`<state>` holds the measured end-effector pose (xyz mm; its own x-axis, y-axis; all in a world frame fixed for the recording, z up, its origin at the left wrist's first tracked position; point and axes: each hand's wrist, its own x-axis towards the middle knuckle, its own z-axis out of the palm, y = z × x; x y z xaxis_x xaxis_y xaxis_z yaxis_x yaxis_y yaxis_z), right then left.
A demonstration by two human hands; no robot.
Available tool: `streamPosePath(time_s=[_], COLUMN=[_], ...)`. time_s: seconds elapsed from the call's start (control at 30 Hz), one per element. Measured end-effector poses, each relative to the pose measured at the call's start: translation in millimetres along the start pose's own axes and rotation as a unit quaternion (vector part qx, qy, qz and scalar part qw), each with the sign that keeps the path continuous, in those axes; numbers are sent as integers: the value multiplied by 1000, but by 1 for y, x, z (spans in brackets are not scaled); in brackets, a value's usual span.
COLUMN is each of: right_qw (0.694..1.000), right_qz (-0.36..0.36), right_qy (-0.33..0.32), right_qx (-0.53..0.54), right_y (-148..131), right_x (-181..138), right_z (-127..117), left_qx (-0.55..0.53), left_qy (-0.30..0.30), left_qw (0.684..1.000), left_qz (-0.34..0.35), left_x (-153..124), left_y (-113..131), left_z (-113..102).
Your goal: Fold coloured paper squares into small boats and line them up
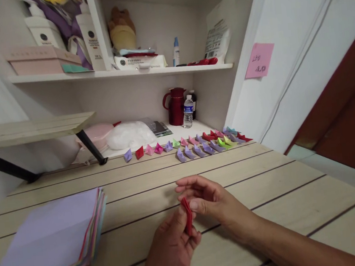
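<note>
My left hand and my right hand meet over the wooden desk, both pinched on a small folded red paper. The paper stands upright between the fingertips, a narrow folded strip. The left hand holds its lower part from below, while the right thumb and fingers grip its top edge. A stack of coloured paper sheets, lilac on top, lies at the left of the desk, apart from both hands.
Several small folded paper boats in purple, pink, red and green line the desk's far edge. Behind them stand a red jug and a water bottle. A wooden shelf juts out at left; a wall with a pink note is at right.
</note>
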<state>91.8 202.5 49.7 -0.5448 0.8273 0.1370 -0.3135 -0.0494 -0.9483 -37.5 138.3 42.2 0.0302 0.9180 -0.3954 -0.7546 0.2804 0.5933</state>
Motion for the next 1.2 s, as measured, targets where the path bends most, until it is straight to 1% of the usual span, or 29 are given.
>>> streamPosePath(time_s=[0.13,0.23,0.37,0.63,0.83,0.97,1.13,1.2], right_qw=[999,999,997,997,998,998,998,998], right_qz=[-1,18,38,29,24,21,27,22], right_qy=[-33,-48,-47,-47,-27,-22,-15,-2], right_qx=[-10,-12,-41,-53,-60,-49,-49,-54], right_y=[-2,-2,-3,-3,-2,-1,4,7], right_x=[-2,-4,-5,-3,-4,-4,-4,-3], right_z=[1,2,2,-1,0,0,6,7], left_qx=[-22,-26,-30,-32,-24,-13,20,39], left_qy=[11,5,14,34,45,28,2,-4], left_qw=[1000,1000,999,999,999,999,1000,999], left_qz=[-4,-8,-8,-26,-3,18,18,32], left_x=[0,3,4,2,2,3,5,6], left_y=[-1,-1,-1,3,1,0,-2,-4], left_z=[-3,-7,-8,-7,-5,-4,-7,-8])
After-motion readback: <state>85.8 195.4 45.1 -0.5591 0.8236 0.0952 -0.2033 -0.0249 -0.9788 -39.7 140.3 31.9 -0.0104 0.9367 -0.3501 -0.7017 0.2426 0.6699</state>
